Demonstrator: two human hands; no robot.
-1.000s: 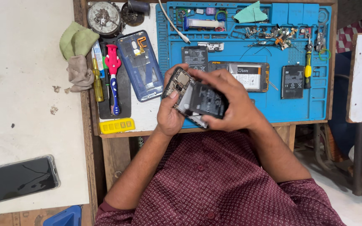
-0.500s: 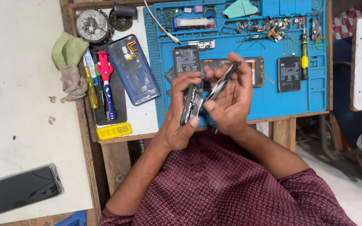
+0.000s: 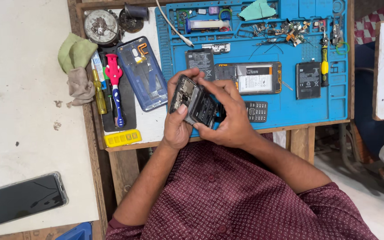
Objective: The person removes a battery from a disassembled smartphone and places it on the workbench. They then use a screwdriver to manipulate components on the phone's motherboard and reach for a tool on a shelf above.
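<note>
- Just over the near edge of the blue mat (image 3: 290, 113), the left hand (image 3: 177, 126) and right hand (image 3: 227, 118) both grip an opened phone (image 3: 194, 103), tilted up off the mat.
- Beside the hands on the mat lies a small keypad phone (image 3: 258, 111), touching the right fingers' side.
- Beyond them sit a battery (image 3: 200, 60) and an open phone body (image 3: 250, 78); bare mat stays free to the right.
- Left of the mat, off its edge, rests a blue back cover (image 3: 142, 73).
</note>
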